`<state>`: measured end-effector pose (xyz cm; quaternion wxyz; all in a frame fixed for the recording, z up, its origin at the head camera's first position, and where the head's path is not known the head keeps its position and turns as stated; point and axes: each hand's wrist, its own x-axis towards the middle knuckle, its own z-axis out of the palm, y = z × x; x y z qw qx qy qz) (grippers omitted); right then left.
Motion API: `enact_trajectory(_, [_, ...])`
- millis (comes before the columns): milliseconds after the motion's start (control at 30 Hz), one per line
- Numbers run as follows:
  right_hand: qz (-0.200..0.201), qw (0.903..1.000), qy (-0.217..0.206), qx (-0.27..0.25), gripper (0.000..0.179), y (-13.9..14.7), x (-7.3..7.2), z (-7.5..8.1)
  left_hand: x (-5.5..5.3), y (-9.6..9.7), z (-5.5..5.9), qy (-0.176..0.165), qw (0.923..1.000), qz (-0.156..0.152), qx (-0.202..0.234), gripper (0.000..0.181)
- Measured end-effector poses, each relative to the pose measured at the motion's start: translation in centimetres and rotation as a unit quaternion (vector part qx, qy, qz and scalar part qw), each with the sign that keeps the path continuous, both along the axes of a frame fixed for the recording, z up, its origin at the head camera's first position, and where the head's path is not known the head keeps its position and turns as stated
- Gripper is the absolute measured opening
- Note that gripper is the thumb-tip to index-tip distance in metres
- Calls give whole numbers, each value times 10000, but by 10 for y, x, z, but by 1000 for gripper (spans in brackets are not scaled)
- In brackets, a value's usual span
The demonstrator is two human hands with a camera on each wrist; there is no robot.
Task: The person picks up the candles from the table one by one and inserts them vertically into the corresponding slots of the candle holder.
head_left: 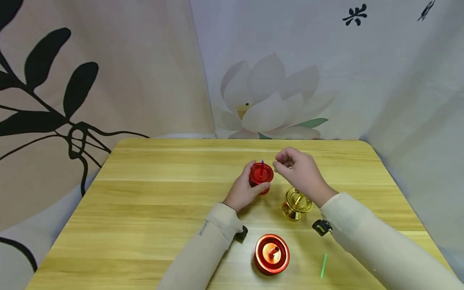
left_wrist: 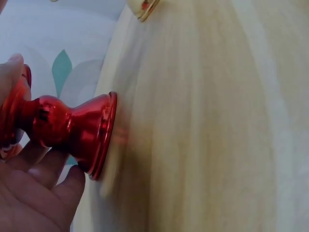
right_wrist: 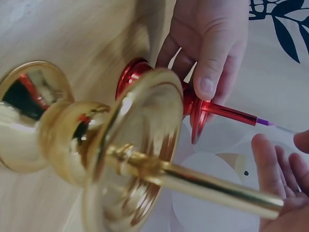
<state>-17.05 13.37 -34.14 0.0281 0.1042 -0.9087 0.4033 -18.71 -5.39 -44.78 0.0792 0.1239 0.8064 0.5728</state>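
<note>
A red metallic candle holder (head_left: 255, 180) stands near the middle of the table, gripped near its dish by my left hand (head_left: 241, 192). In the left wrist view, its flared base (left_wrist: 94, 133) is right at the wood. From its red tube (right_wrist: 234, 115) sticks the short end of a thin purple stick (right_wrist: 263, 122), with a pale, thin tip. My right hand (head_left: 301, 172) is raised just right of the tube, fingers bent loosely. The right wrist view shows a gap between its thumb and forefinger, close to the pale tip.
A gold candle holder (head_left: 294, 213) stands under my right wrist, its upright tube bare. Nearer me is another red candle holder (head_left: 267, 269). To its right lies a thin green stick (head_left: 324, 266). Printed cloth (head_left: 145, 80) hangs behind the wooden table (head_left: 145, 193).
</note>
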Motion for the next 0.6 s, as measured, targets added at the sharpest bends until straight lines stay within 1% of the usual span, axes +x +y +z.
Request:
enact_trajectory(133, [6, 10000, 49, 31, 15, 4, 6, 1, 1, -1, 0, -6, 9996, 94, -253, 91])
enact_trajectory(267, [62, 9998, 162, 39, 23, 9, 11, 3, 0, -2, 0, -18, 9994, 163, -299, 97])
enact_trajectory(433, [56, 9993, 282, 233, 30, 17, 18, 6, 4, -7, 2, -111, 9994, 317, 14, 97])
enact_trajectory(500, [-17, 9990, 323, 304, 30, 23, 21, 8, 8, -11, 3, -87, 9990, 394, 168, 94])
enact_trajectory(600, [-160, 9986, 315, 384, 28, 33, 26, 8, 16, -16, 2, -62, 9983, 503, 279, 89])
